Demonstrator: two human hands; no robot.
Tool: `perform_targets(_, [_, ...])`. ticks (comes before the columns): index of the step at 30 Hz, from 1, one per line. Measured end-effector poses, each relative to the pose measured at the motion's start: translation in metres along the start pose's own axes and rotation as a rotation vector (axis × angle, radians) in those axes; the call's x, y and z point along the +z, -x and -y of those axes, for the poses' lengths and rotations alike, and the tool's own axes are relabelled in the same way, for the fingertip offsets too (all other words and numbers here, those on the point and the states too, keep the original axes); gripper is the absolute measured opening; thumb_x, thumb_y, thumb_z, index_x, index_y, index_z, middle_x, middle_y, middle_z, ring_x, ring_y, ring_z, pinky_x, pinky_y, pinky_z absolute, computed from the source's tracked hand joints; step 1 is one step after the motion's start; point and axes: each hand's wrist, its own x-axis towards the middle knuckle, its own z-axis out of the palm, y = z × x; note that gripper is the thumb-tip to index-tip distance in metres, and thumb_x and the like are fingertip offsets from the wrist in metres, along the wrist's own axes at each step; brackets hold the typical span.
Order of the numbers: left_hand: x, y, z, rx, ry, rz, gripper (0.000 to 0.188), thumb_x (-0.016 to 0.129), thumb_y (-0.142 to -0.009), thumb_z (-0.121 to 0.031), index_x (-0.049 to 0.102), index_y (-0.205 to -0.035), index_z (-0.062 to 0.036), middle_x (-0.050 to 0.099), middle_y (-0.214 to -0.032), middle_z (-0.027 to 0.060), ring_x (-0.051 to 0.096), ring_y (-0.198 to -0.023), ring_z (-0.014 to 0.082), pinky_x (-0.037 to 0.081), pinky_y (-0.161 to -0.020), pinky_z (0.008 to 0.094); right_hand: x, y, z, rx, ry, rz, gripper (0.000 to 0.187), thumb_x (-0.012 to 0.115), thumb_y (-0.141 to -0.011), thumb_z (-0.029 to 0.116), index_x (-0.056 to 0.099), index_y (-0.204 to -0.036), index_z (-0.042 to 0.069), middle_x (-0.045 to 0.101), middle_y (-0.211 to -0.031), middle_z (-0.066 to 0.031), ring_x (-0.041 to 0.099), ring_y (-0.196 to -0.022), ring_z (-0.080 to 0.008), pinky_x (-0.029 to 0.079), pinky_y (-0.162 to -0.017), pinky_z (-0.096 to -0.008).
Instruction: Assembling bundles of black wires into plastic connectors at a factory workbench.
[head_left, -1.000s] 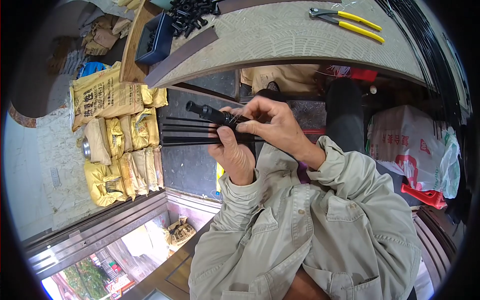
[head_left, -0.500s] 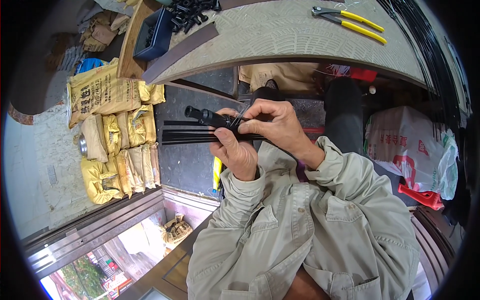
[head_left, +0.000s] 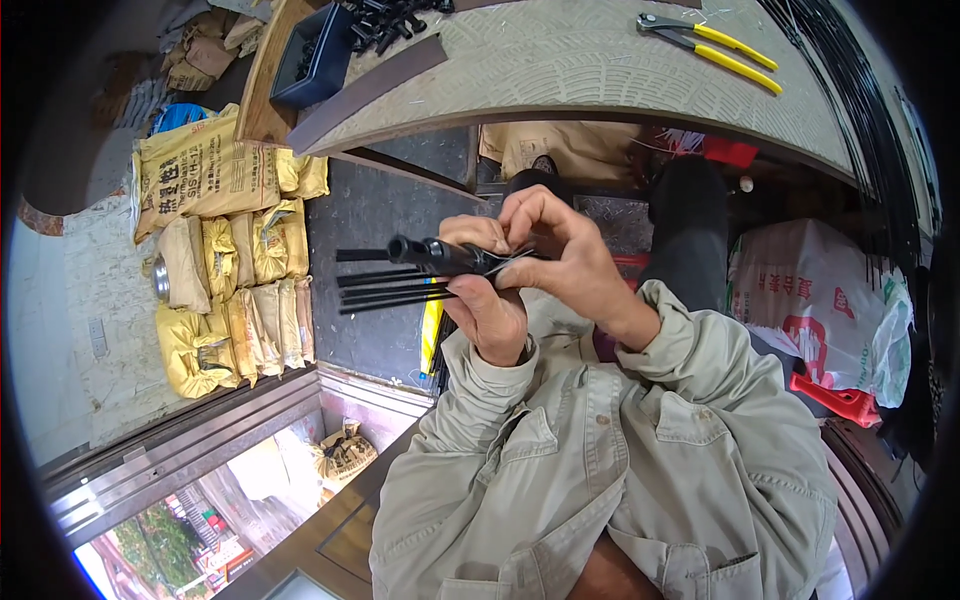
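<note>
Head view: black tube [head_left: 430, 254] with thin black rods [head_left: 385, 290], long axis level, jutting leftward from both hands, gripped in closed left hand [head_left: 490, 305], right hand [head_left: 560, 255] pinching its near end, chest-high below tabletop [head_left: 600, 70].

A big curved table [head_left: 600, 70] with a bumpy grey top fills the upper part. Yellow pliers [head_left: 715, 45] lie on it, and a dark blue tray [head_left: 315, 55] sits near its left end. Yellow sacks [head_left: 225, 260] are piled on the dark floor [head_left: 375, 230] to the left. A white bag [head_left: 815, 310] sits at the right. Daylight shines through a metal-framed window [head_left: 180, 470] at the lower left.
</note>
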Motion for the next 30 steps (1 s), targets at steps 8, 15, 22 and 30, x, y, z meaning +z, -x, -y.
perform_targets(8, [0.005,0.003,-0.002,0.094,-0.089,0.065,0.050,0.041,-0.088,-0.054,0.042,-0.086,-0.0037,0.039,-0.079,0.0054,0.039,-0.071,0.0149,0.035,-0.066,0.0282,-0.018,-0.009,0.008,0.351,-0.291,0.184,0.044,0.080,-0.059,0.010,0.048,-0.089,0.008,0.045,-0.092,0.0002,0.046,-0.082,-0.0069,0.038,-0.073,-0.0202])
perform_targets(15, [-0.003,-0.001,-0.012,0.010,-0.304,0.258,0.030,0.062,-0.081,-0.017,0.041,-0.096,-0.0016,0.043,-0.086,0.0077,0.043,-0.079,0.0156,0.038,-0.077,0.0300,-0.018,-0.011,-0.008,0.375,-0.352,0.201,0.047,0.082,-0.058,0.016,0.047,-0.089,0.009,0.047,-0.094,-0.0003,0.047,-0.084,-0.0078,0.038,-0.075,-0.0214])
perform_targets(22, [0.018,-0.007,-0.007,0.034,-0.151,0.262,0.021,0.050,-0.078,0.008,0.040,-0.094,-0.0022,0.042,-0.085,0.0089,0.042,-0.074,0.0154,0.044,-0.070,0.0306,-0.073,-0.014,0.040,0.211,-0.100,0.137,0.020,0.065,-0.074,-0.001,0.055,-0.092,0.001,0.053,-0.098,-0.0072,0.053,-0.089,-0.0144,0.043,-0.077,-0.0252])
perform_targets(30, [0.036,-0.023,-0.014,-0.137,-0.297,0.486,0.018,0.056,-0.077,0.005,0.045,-0.090,-0.0029,0.046,-0.086,0.0066,0.044,-0.076,0.0128,0.037,-0.068,0.0239,-0.222,-0.086,0.114,-0.278,1.930,-0.085,0.033,0.059,-0.081,0.037,0.051,-0.090,0.006,0.056,-0.090,-0.0093,0.054,-0.085,-0.0279,0.043,-0.070,-0.0368])
